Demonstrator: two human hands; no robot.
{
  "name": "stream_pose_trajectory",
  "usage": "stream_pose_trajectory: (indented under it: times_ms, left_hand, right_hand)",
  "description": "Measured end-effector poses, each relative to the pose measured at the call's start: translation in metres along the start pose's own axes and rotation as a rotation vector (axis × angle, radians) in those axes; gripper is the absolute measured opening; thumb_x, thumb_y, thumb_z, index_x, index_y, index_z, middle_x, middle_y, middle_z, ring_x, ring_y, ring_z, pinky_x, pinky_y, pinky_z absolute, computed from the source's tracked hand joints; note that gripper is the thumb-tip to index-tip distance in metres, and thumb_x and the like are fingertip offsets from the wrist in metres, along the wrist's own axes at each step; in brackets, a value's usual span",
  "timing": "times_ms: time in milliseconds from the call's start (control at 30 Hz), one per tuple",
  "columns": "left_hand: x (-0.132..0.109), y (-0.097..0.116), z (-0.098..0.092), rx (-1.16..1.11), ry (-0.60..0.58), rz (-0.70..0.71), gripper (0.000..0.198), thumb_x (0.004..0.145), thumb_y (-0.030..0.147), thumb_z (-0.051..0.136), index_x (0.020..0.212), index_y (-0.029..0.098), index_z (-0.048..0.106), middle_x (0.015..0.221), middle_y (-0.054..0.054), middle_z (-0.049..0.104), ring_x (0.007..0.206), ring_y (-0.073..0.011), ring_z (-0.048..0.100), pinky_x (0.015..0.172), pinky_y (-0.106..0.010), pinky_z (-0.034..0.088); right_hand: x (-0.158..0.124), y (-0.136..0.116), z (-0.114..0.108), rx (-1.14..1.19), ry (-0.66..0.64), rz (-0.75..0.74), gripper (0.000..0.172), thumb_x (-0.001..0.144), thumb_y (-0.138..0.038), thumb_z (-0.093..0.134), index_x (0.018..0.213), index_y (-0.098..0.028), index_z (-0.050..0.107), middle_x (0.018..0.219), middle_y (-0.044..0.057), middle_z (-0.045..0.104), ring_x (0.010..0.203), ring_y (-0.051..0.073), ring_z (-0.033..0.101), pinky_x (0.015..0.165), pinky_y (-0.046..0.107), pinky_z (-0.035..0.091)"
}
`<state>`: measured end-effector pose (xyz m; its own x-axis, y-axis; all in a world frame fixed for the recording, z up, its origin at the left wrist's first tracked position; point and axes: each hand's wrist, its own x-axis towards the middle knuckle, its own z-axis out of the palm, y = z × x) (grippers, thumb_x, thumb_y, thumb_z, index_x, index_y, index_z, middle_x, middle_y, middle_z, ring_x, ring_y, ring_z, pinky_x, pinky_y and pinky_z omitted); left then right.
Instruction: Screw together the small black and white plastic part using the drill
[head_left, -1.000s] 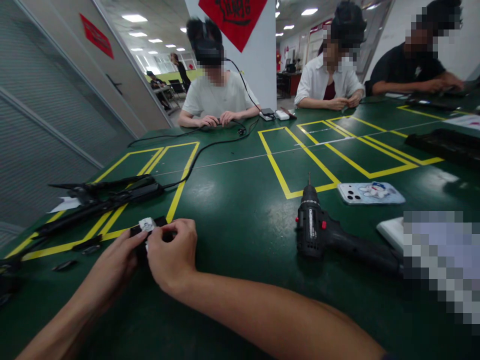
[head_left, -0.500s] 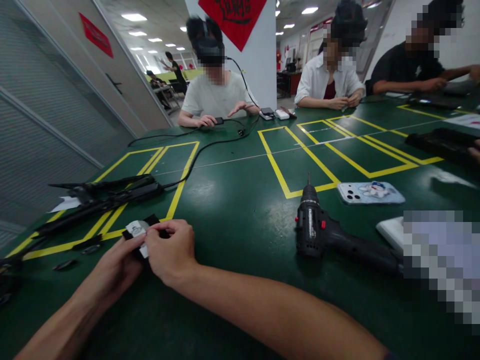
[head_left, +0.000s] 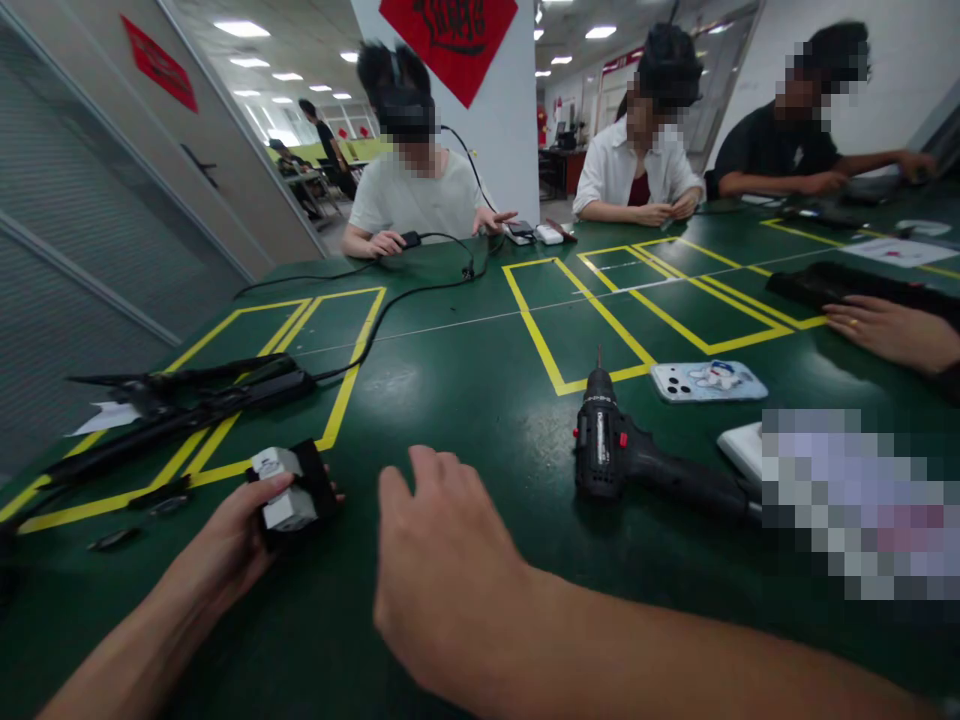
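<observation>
A small black block w/ white part (head_left: 289, 492) is gripped in the left hand (head_left: 225, 545), fingers curled shut round it, just left of the right hand (head_left: 442, 575), whose fingers are spread, holding nothing, w/ the drill (head_left: 645, 468) lying lengthwise further right on the worktop (head_left: 465, 370).

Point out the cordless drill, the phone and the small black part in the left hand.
cordless drill (head_left: 600, 455), head view, on its black body.
phone (head_left: 709, 381), head view, middle of its case.
small black part (head_left: 315, 485), head view, on its black side.
</observation>
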<state>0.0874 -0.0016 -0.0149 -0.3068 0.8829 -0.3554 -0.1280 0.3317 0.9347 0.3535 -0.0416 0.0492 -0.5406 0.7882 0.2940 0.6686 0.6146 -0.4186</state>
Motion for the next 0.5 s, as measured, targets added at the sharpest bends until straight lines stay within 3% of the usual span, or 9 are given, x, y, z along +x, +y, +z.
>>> stream_pose_trajectory:
  times_ms: [33, 100, 167, 233, 300, 400, 500]
  left_hand:
    - [0.0, 0.0, 0.0, -0.001, 0.005, -0.018, 0.033, 0.074, 0.018, 0.061, 0.107, 0.017, 0.058, 0.093, -0.006, 0.067, 0.077, -0.0224, 0.067, 0.068, -0.032, 0.059]
    - [-0.001, 0.0, 0.001, -0.011, 0.004, -0.036, 0.033, 0.074, 0.019, 0.062, 0.106, 0.017, 0.058, 0.094, -0.007, 0.066, 0.077, -0.0224, 0.067, 0.069, -0.032, 0.059]
    - [-0.003, 0.001, 0.007, -0.016, -0.029, -0.026, 0.034, 0.073, 0.019, 0.063, 0.106, 0.016, 0.058, 0.095, -0.007, 0.066, 0.076, -0.0218, 0.067, 0.068, -0.032, 0.059]
    - [-0.007, 0.001, 0.015, -0.002, -0.081, -0.014, 0.038, 0.071, 0.02, 0.066, 0.108, 0.016, 0.056, 0.096, -0.008, 0.065, 0.076, -0.0216, 0.067, 0.068, -0.031, 0.058]
    - [-0.011, 0.0, 0.024, 0.028, -0.119, -0.026, 0.044, 0.07, 0.023, 0.069, 0.111, 0.017, 0.054, 0.098, -0.009, 0.064, 0.078, -0.0221, 0.067, 0.068, -0.031, 0.058]
    - [-0.015, -0.001, 0.038, 0.064, -0.171, -0.033, 0.05, 0.069, 0.027, 0.072, 0.113, 0.017, 0.052, 0.099, -0.01, 0.064, 0.078, -0.0216, 0.066, 0.067, -0.03, 0.057]
    - [-0.019, 0.001, 0.053, 0.096, -0.168, -0.034, 0.049, 0.067, 0.026, 0.074, 0.11, 0.018, 0.052, 0.089, -0.004, 0.064, 0.071, -0.0178, 0.064, 0.062, -0.026, 0.054]
  right_hand:
    - [-0.019, 0.012, -0.021, -0.139, -0.02, 0.042, 0.064, 0.057, -0.015, 0.076, 0.117, -0.002, 0.057, 0.11, 0.019, 0.035, 0.1, 0.037, 0.034, 0.086, 0.05, 0.043]
    - [-0.053, 0.044, -0.052, -0.395, -0.057, 0.179, 0.094, 0.058, -0.017, 0.081, 0.141, -0.005, 0.039, 0.13, 0.018, 0.016, 0.116, 0.035, 0.018, 0.098, 0.048, 0.031]
    - [-0.08, 0.082, -0.068, -0.647, -0.155, 0.381, 0.097, 0.065, -0.011, 0.083, 0.146, -0.008, 0.029, 0.133, 0.016, 0.013, 0.118, 0.031, 0.018, 0.1, 0.042, 0.03]
    - [-0.095, 0.116, -0.071, -0.808, -0.277, 0.467, 0.095, 0.077, -0.012, 0.082, 0.148, -0.001, 0.019, 0.132, 0.02, 0.012, 0.116, 0.031, 0.023, 0.098, 0.039, 0.033]
    - [-0.099, 0.138, -0.065, -0.802, -0.326, 0.424, 0.099, 0.079, -0.012, 0.082, 0.149, -0.002, 0.012, 0.132, 0.02, 0.012, 0.103, 0.03, 0.038, 0.088, 0.035, 0.042]
    - [-0.095, 0.147, -0.056, -0.788, -0.327, 0.382, 0.101, 0.078, -0.01, 0.081, 0.149, -0.003, 0.01, 0.131, 0.022, 0.013, 0.087, 0.029, 0.044, 0.077, 0.036, 0.046]
    - [-0.091, 0.143, -0.052, -0.772, -0.317, 0.387, 0.087, 0.083, -0.008, 0.077, 0.147, -0.001, 0.019, 0.129, 0.026, 0.014, 0.087, 0.031, 0.044, 0.074, 0.039, 0.046]
